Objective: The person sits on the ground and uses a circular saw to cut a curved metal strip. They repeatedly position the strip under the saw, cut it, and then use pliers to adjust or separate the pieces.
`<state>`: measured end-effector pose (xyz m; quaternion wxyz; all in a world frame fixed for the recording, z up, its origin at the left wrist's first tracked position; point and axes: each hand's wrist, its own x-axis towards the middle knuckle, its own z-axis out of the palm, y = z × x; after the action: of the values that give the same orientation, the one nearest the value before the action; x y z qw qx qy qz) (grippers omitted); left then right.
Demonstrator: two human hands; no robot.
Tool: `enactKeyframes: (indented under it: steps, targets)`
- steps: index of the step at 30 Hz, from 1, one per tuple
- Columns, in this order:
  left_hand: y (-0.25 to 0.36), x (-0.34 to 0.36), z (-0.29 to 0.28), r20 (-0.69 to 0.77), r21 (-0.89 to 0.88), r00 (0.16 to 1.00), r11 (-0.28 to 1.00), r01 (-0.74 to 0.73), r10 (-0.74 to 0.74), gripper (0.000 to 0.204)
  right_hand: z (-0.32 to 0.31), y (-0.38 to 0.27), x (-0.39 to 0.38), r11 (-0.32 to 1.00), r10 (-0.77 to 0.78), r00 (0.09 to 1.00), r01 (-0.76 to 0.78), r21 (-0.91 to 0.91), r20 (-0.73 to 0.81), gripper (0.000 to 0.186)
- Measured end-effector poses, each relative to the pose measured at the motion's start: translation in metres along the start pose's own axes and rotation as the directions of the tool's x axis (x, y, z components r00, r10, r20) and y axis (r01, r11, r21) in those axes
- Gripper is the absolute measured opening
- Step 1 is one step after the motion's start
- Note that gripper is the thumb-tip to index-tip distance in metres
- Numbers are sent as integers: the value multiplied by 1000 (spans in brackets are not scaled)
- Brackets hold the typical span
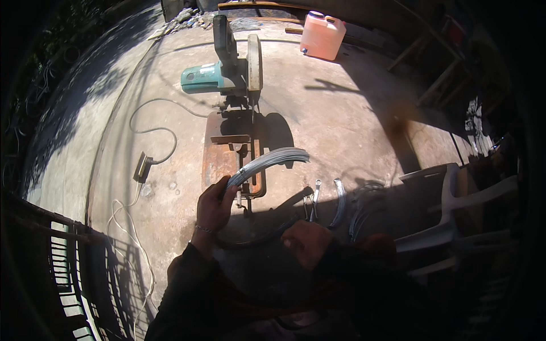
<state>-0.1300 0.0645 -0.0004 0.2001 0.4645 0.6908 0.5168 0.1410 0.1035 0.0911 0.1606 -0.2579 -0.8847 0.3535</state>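
My left hand (215, 206) is closed around one end of a curved bundle of grey metal wires (276, 158). The bundle arcs to the right in sunlight, in front of and partly over the rusty base of a cut-off saw (215, 159) with a teal motor. My right hand (307, 242) hovers low in the shade with its fingers curled; whatever it may hold is hidden. Just beyond it lie a wrench (318, 186) and what look like pliers (311, 209). Beside these rests a shorter curved wire bundle (339, 203).
A power cord (175, 139) runs from the saw to a socket (143, 166) and a pale extension cable (133, 233). At the back stands a pinkish jerrycan (323, 37). A white plastic chair (449, 199) is on the right, railings (62, 256) on the left.
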Motion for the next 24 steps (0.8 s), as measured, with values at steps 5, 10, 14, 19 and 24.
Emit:
enactKeyframes:
  steps: [5,10,14,19,24]
  targets:
    - [-1,-16,-4,17,-48,999,998,29,-28,43,6,26,14,538,464,874,-407,739,143,16]
    - [9,-32,-14,56,-63,995,994,85,-81,43,16,31,53,203,508,849,-282,938,145,27]
    - [14,-43,-21,51,-4,994,995,100,-100,44,35,20,81,7,506,852,-161,987,136,22]
    - [20,-49,-19,60,-17,994,996,91,-90,41,60,32,94,10,500,865,-53,999,41,12]
    - [31,-48,-20,67,40,996,997,64,-66,39,66,40,97,48,459,888,-45,998,18,8]
